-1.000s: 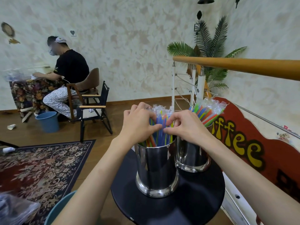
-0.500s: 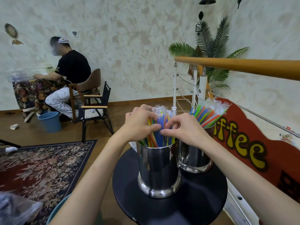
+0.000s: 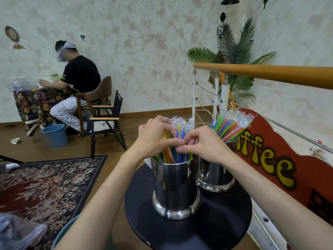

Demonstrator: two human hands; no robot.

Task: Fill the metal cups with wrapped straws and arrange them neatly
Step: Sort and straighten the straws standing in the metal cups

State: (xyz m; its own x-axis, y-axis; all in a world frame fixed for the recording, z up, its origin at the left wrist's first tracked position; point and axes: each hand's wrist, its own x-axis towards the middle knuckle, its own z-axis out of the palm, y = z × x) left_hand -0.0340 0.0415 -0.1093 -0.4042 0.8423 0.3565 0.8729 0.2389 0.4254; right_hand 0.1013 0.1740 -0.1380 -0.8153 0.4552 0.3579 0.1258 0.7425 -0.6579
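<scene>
Two shiny metal cups stand on a small round black table (image 3: 212, 230). The near cup (image 3: 175, 188) holds a bundle of wrapped coloured straws (image 3: 180, 129) standing upright. My left hand (image 3: 155, 138) and my right hand (image 3: 205, 144) wrap around that bundle just above the rim, fingertips meeting in front. The far cup (image 3: 216, 174), behind and to the right, holds a second bundle of wrapped straws (image 3: 230, 125) leaning to the right.
A wooden handrail (image 3: 266, 73) and a red "coffee" sign (image 3: 281, 159) run along the right. A patterned rug (image 3: 45, 183) lies at the left, with a teal bin rim (image 3: 63, 231) and a plastic bag (image 3: 16, 233) below. A person sits at a far table beside a folding chair (image 3: 106, 127) and blue bucket (image 3: 55, 135).
My hands have closed tighter around the straws in the near cup, the fingertips now touching in front of the bundle. The cups have not moved.
</scene>
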